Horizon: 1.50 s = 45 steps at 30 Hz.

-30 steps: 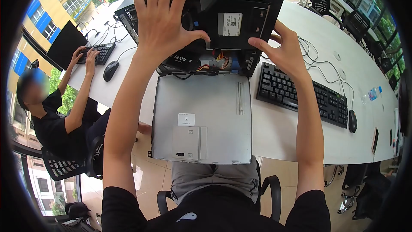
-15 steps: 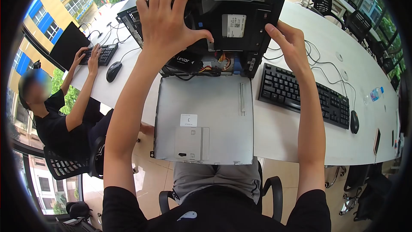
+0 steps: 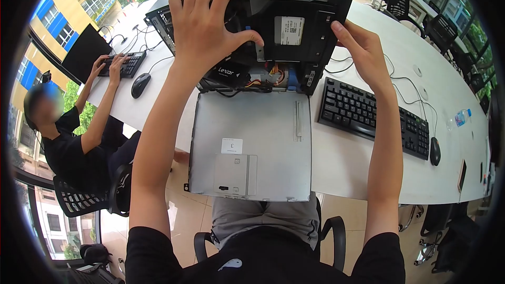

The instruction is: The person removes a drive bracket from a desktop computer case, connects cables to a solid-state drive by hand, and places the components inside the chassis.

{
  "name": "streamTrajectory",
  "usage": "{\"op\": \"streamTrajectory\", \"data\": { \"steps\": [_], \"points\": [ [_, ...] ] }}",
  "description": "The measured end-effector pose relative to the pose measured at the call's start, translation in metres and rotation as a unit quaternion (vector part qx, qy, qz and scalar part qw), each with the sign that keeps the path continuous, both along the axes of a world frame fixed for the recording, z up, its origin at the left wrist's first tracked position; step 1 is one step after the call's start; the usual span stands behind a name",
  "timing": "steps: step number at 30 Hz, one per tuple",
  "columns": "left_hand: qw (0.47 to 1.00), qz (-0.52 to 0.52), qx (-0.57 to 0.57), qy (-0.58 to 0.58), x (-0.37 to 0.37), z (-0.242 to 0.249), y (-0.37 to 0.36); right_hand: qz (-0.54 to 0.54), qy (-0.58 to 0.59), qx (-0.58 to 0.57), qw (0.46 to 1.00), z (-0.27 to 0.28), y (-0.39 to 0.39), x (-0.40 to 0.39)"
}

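Observation:
A black desktop computer case (image 3: 322, 21) stands on the table with its near side open, showing a Lexar drive (image 3: 227, 72), cables and a white label (image 3: 289, 30). My left hand (image 3: 202, 29) grips the case from above. Its fingers curl over the top edge, and the thumb reaches inside by a small metal tab (image 3: 259, 51). At the right side my right hand (image 3: 363, 52) holds the case, thumb on the near edge and fingers hidden behind. Below the opening lies a grey metal side panel (image 3: 273, 131), its near end over my lap.
Right of the case are a black keyboard (image 3: 344, 106), a mouse (image 3: 434, 151), a water bottle (image 3: 462, 118) and a phone (image 3: 462, 175). On the left, a seated person (image 3: 79, 147) types at another keyboard (image 3: 134, 66), near a second mouse (image 3: 140, 85) and a monitor (image 3: 87, 52).
The case and both hands sit slightly farther right in view, partly from a small camera shift. My right hand has moved a little outward. Both hands keep their hold.

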<state>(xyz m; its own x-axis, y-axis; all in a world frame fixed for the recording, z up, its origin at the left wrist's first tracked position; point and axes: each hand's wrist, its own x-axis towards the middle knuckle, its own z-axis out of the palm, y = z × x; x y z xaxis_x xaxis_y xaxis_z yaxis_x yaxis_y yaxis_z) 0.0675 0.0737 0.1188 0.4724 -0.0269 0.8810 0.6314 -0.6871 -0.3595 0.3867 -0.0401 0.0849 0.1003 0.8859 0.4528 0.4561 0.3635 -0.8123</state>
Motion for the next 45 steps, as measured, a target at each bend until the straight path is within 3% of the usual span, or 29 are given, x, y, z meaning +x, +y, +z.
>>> {"op": "streamTrajectory", "data": {
  "steps": [4,15,19,28,37,45],
  "points": [
    [1.0,0.01,-0.013,0.013,-0.003,0.001,-0.005,-0.001,-0.016,0.0,1.0,0.005,-0.005,0.0],
    [0.998,-0.024,-0.062,0.017,-0.024,-0.001,-0.05,-0.057,0.031,0.131,0.989,0.041,-0.036,-0.001],
    [0.983,-0.09,-0.159,0.006,-0.044,-0.027,-0.079,-0.057,0.014,0.165,0.985,0.049,-0.045,-0.001],
    [0.939,-0.059,-0.335,0.056,-0.095,-0.089,-0.17,-0.026,-0.01,0.18,0.983,0.054,-0.066,-0.031],
    [0.922,-0.09,-0.376,0.003,-0.129,-0.127,-0.275,-0.057,-0.045,0.227,0.971,0.057,-0.082,-0.048],
    [0.918,-0.081,-0.387,-0.019,-0.146,-0.141,-0.314,-0.088,-0.009,0.247,0.965,0.046,-0.072,-0.052]
  ]
}}
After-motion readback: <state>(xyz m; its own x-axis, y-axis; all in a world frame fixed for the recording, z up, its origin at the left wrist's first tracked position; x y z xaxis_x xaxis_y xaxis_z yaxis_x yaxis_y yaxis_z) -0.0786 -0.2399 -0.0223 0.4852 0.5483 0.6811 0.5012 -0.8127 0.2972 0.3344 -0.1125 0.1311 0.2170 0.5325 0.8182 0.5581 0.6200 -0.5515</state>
